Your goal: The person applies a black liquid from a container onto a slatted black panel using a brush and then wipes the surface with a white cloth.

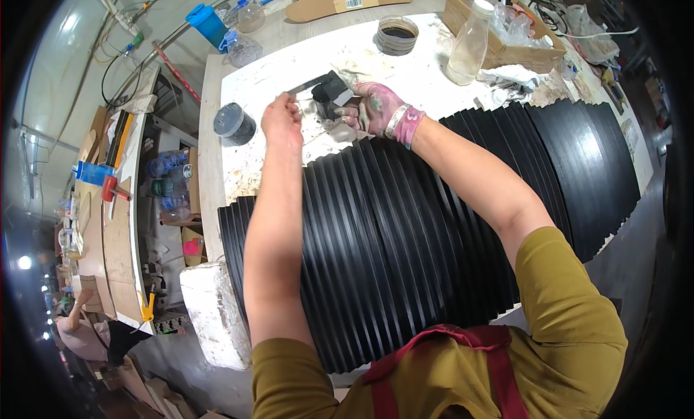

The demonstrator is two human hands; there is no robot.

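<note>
A long fan of overlapping black strips point(405, 224) lies across the white, paint-stained table point(289, 65) in front of me. My left hand point(282, 119) is closed at the far edge of the strips and pinches the end of a thin dark tool point(307, 86). My right hand point(372, 108), smeared with paint and with a pink band at the wrist, grips a small black block point(332, 90) with a white face. The two hands are close together above the far end of the strips.
A dark round container point(235, 122) stands left of my hands. A tin of dark liquid point(397, 34), a glass bottle point(470, 43) and a cardboard box point(506, 36) stand at the back. A blue cup point(206, 21) sits far left. Another person point(87, 332) is at lower left.
</note>
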